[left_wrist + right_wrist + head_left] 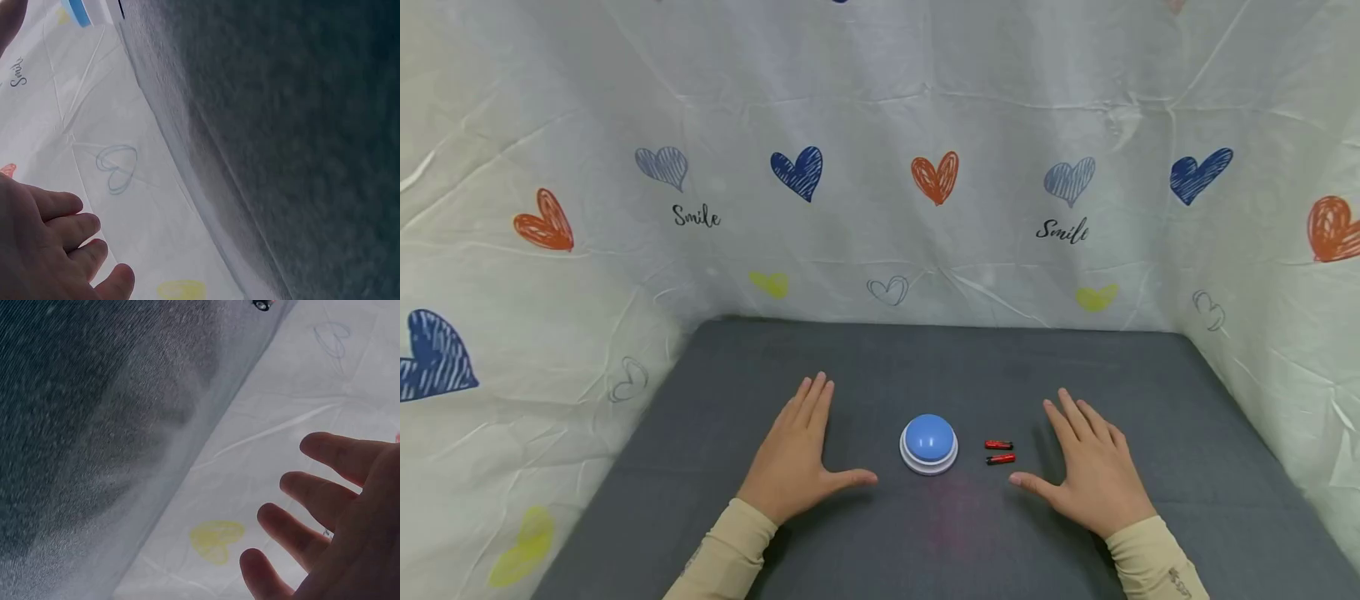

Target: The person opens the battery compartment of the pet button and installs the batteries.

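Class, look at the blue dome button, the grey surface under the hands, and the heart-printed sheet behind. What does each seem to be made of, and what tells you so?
Blue dome button: probably plastic, smooth with a soft sheen, on a white base.
Grey surface: looks like felt or woven cloth, matt and finely grained.
Heart-printed sheet: likely thin plastic film or coated cloth; sharp creases and a faint gloss.

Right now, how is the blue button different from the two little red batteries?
The blue button is round and domed; the red batteries are thin sticks lying flat. The button is much bigger. It sits between the left hand and right hand; the batteries lie nearer the right hand. All rest untouched on the grey table.
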